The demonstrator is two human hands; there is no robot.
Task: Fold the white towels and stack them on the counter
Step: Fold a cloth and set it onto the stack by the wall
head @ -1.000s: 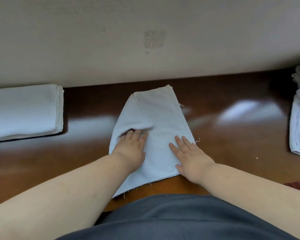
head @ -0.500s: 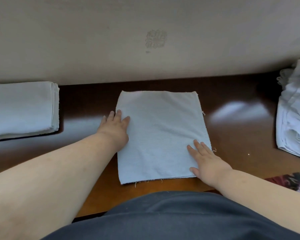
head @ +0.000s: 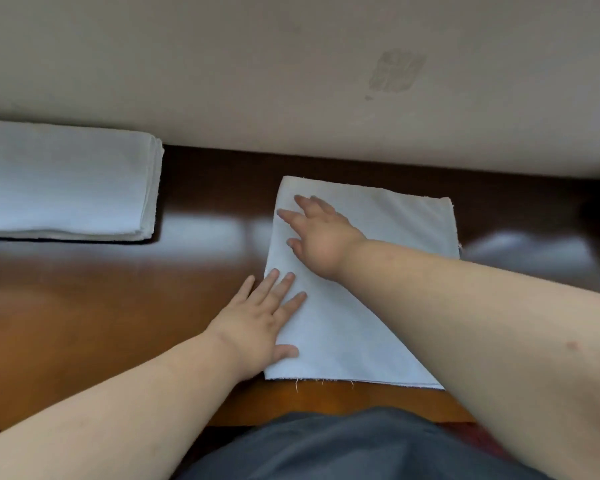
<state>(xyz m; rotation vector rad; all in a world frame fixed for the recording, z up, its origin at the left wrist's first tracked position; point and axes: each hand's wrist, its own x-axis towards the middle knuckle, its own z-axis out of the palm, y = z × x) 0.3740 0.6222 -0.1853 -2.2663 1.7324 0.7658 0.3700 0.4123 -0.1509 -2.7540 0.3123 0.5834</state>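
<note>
Both flat hands, left hand (head: 257, 323) and right hand (head: 321, 237), rest on towel (head: 378, 306).

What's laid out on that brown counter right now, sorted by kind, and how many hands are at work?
Folded towel being smoothed: 1
Stack of folded towels: 1
Hands, left hand and right hand, both flat on the towel: 2
Total: 4
</note>
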